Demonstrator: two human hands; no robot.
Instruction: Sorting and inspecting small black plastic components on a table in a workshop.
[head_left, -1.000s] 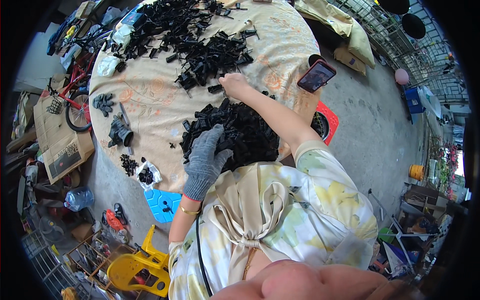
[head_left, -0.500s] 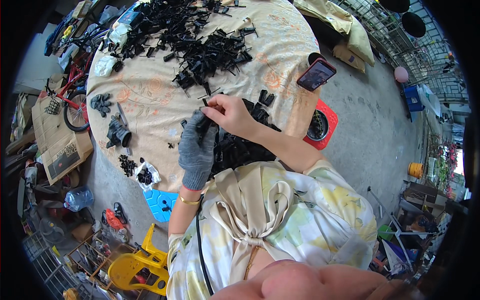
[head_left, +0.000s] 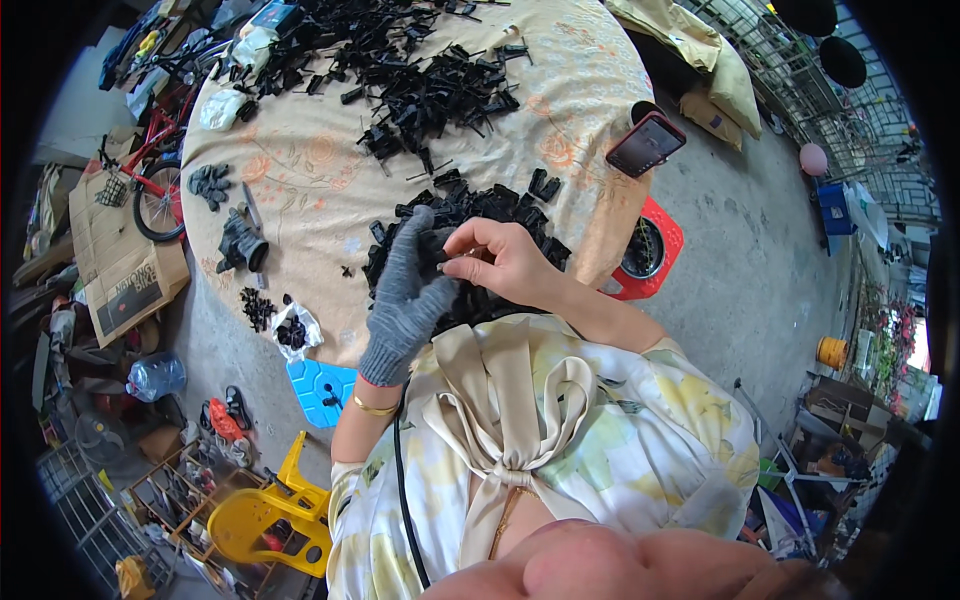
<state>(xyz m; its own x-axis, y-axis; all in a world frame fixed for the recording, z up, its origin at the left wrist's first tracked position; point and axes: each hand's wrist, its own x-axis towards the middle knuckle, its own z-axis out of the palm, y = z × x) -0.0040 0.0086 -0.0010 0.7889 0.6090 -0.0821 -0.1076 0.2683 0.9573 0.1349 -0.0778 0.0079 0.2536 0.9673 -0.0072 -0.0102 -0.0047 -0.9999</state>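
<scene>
My left hand [head_left: 400,305], in a grey knit glove, is above the near edge of the table, its fingers stretched upward and its thumb apart. A dark patch shows between thumb and fingers; whether it is a part or the glove's palm I cannot tell. My bare right hand [head_left: 508,262] comes in from the right, thumb and forefinger pinched at the left palm. What the pinch holds is too small to make out. Under and around both hands lies a near pile of black plastic parts [head_left: 500,207]. A bigger heap of black parts with thin rods [head_left: 440,95] lies farther off.
The round table has a floral cloth [head_left: 310,205]. On its left lie dark gloves [head_left: 242,245], a knife-like tool [head_left: 251,206] and a white bag with small black pieces [head_left: 297,332]. A phone [head_left: 646,145] stands at the right edge. Blue [head_left: 322,390], red [head_left: 665,240] and yellow stools [head_left: 250,525] surround it.
Both hands have come down toward me, away from the far heap. The left fingers have straightened from a curl. The thin black piece at my right fingertips no longer shows.
</scene>
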